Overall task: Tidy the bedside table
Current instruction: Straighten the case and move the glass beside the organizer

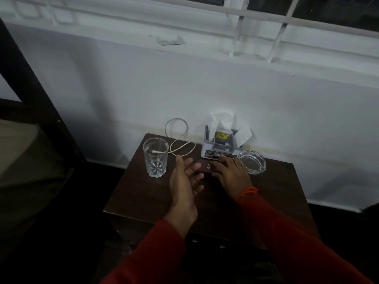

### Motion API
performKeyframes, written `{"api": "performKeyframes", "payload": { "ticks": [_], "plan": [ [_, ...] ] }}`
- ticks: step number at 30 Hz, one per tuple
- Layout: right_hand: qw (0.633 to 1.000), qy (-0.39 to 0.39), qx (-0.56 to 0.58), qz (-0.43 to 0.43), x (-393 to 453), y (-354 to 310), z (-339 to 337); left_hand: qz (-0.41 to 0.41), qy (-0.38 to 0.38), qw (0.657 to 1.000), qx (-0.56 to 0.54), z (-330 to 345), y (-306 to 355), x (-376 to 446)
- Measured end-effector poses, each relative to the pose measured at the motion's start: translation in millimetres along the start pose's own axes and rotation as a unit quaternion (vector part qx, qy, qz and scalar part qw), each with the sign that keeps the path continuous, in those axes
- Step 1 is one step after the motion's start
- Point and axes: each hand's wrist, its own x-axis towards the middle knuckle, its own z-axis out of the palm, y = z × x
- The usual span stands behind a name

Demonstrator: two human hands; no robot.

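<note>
A small dark maroon booklet [205,167] lies flat on the dark wooden bedside table [143,193]. My right hand [231,174] rests palm down on the booklet's right part, fingers spread over it. My left hand [185,177] stands on its edge just left of the booklet, fingers apart, fingertips touching or nearly touching its left side. An empty cut-glass tumbler [155,157] stands upright at the table's left. A white cable [180,140] loops behind the tumbler.
A grey holder [223,143] with tissues and paper packets stands at the back of the table, against the white wall. A clear glass ashtray [252,161] sits to the right of it. A dark bed frame [30,83] rises at the left.
</note>
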Motion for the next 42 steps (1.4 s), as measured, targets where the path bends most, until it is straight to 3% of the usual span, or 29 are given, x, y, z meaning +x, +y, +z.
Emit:
{"api": "performKeyframes", "payload": {
  "ticks": [4, 9, 13, 16, 20, 25, 33, 37, 42],
  "plan": [
    [0.999, 0.016, 0.029, -0.016, -1, -8, -8, 0.018, 0.027, 0.999, -0.027, -3, 0, 1],
    [0.966, 0.124, 0.213, -0.083, 21, -59, -34, 0.058, 0.138, 0.987, -0.062, -2, -1, 3],
    [0.936, 0.03, 0.339, -0.09, 52, -111, -50, 0.147, 0.236, 0.957, -0.081, -6, 3, 5],
    [0.947, -0.046, 0.301, -0.102, 64, -137, -44, 0.242, 0.266, 0.932, -0.039, -10, 13, 6],
    [0.934, -0.073, 0.344, -0.067, 67, -148, -34, 0.283, 0.262, 0.922, -0.021, -18, 19, 14],
    [0.926, -0.026, 0.374, -0.046, 60, -148, -30, 0.25, 0.265, 0.93, -0.051, -20, 21, 18],
    [0.907, 0.029, 0.419, -0.027, -4, -100, -41, 0.309, 0.252, 0.917, -0.012, -19, 23, 16],
    [0.898, 0.043, 0.437, 0.02, -51, -48, -51, 0.239, 0.16, 0.957, 0.045, -9, 3, 14],
    [0.891, 0.113, 0.427, 0.108, -85, 9, -61, 0.185, 0.024, 0.975, 0.122, 9, -28, -5]
  ]
}}
